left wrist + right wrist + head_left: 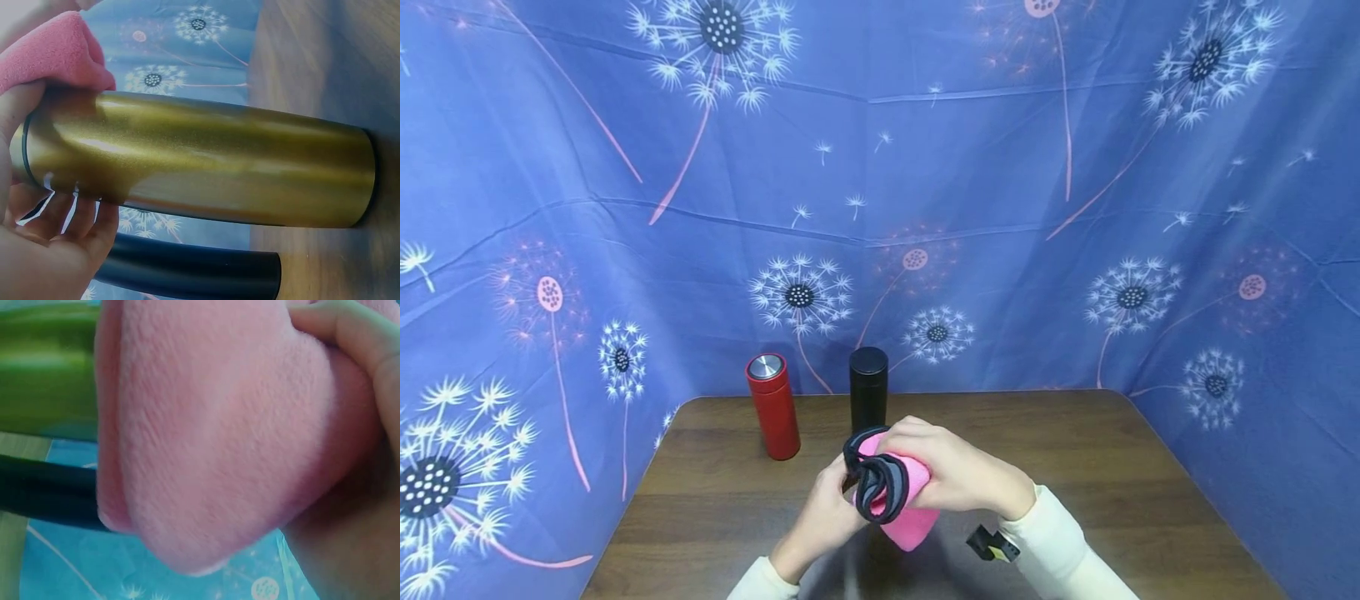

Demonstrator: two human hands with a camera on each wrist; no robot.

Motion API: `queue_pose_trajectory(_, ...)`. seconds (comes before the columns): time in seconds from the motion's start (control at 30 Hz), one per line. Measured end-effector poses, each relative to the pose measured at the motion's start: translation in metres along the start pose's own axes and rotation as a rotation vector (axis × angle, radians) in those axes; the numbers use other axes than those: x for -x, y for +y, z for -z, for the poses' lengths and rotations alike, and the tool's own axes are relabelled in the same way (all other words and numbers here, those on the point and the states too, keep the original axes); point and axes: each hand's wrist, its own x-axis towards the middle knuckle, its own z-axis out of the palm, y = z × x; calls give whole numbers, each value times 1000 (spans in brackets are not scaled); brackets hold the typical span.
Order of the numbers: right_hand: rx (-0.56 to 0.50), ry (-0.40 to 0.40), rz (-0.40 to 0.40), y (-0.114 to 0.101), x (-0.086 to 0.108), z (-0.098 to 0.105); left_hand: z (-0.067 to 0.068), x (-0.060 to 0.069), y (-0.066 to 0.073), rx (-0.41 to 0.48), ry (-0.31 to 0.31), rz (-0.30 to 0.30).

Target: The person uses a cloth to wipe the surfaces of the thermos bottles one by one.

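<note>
My left hand grips a gold vacuum flask near its top end, thumb on one side and fingers curled round the other. In the head view the flask is hidden behind the hands and cloth. My right hand holds a folded pink cloth with black edging and a grey inner side. That cloth lies against the flask's upper part in the left wrist view. Whether the flask's base touches the table cannot be told.
Beyond the hands, a black flask stands upright on the wooden table. To its left is a red flask with a silver-topped lid. A blue dandelion-print curtain hangs behind the table and at both sides.
</note>
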Motion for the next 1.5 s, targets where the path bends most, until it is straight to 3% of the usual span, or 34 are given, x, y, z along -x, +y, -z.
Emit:
queue_pose_trajectory(0.17, -7, 51, -21, 5, 13, 2, 1, -2, 2, 40, -24, 19)
queue_pose_trajectory(0.43, 53, 139, 84, 2, 34, -1, 1, 0, 8, 48, -34, 113)
queue_pose_trajectory(0.6, 62, 173, 101, -4, 45, -2, 0, -1, 11, 46, -22, 123)
queue_pose_trajectory(0.87, 40, 208, 103, -9, 59, -2, -1, -1, 10, 154, -30, 133)
queue_pose_trajectory(1.1, 7, 283, 93, -14, 65, 5, 1, 4, 7, 272, 70, 118)
queue_pose_trajectory(1.37, -12, 375, 53, -20, 70, 15, 10, 8, 8, 414, 164, -27)
queue_pose_trajectory(1.5, -26, 417, 54, -19, 74, 19, 16, 9, 13, 524, 249, -37)
